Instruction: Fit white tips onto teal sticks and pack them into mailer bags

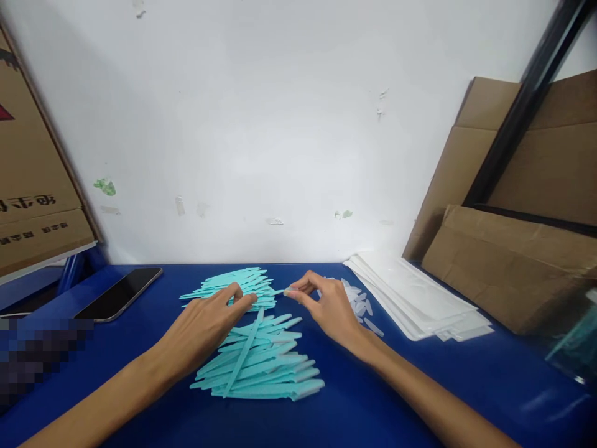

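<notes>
My right hand pinches a small clear cap between thumb and forefinger, at the tip of a slim turquoise eyebrow razor. My left hand is closed, thumb against curled fingers, in line with that razor's other end; its fingertips are partly hidden. Behind it spreads a pile of turquoise razors. Nearer to me lies a second razor pile, with clear caps on the right-hand ends and one razor lying crosswise on top. Loose clear caps are scattered beside and behind my right hand.
White flat sleeves are stacked at the right of the blue table. A phone lies at the left. Cardboard boxes stand at the left, and more cardboard is on the right. A white wall rises behind.
</notes>
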